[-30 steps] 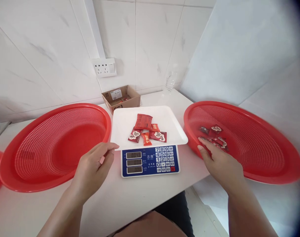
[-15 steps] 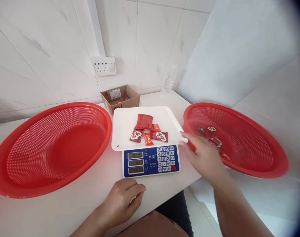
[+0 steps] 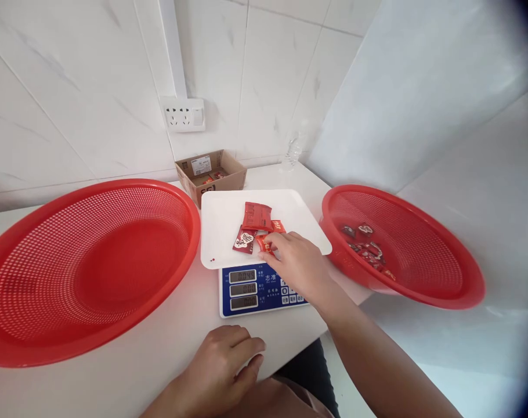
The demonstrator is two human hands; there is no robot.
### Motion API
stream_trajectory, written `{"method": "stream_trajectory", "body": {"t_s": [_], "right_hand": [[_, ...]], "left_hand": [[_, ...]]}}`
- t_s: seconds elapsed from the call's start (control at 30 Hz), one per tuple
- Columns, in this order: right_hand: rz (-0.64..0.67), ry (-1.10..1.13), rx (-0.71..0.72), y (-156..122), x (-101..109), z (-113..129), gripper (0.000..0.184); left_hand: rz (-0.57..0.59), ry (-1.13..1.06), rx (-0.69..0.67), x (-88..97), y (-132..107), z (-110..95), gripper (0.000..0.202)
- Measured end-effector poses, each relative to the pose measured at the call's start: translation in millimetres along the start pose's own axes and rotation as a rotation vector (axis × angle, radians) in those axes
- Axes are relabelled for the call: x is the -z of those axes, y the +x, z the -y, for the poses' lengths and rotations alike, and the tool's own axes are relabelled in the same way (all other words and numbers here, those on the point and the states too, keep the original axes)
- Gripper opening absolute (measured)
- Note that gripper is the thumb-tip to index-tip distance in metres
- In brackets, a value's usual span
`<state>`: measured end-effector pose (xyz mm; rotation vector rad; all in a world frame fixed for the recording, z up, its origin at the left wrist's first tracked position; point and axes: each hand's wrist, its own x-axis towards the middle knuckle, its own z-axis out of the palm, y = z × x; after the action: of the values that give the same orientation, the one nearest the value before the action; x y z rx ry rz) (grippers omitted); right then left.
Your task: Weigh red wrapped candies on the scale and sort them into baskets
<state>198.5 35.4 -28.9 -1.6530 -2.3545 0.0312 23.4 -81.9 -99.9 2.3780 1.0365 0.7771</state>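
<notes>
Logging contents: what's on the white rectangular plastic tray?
One larger red packet, one maroon packet and two small orange-red packets; the bare right hand hides whatever lies beneath.

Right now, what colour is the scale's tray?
The tray is mostly white; the head view shows it best.

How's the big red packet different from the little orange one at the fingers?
The red packet is bigger; the orange packet is smaller and brighter. The red packet lies farther back on the white tray; the orange packet is nearer the front. The right hand touches the orange packet, not the red packet. Both have printing.
</notes>
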Motion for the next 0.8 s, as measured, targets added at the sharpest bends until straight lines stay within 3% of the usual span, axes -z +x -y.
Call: {"method": "stream_trajectory", "body": {"t_s": [0.3, 0.8], "right_hand": [[-0.036, 0.022, -0.017, 4, -5, -3, 0.011], [-0.071, 0.156, -0.181, -11, 13, -26, 0.023]], "left_hand": [[0.006, -0.006, -0.005, -0.9, 0, 2, 0.018], [0.004, -0.014, 0.008, -2.8, 0, 1, 0.019]]}}
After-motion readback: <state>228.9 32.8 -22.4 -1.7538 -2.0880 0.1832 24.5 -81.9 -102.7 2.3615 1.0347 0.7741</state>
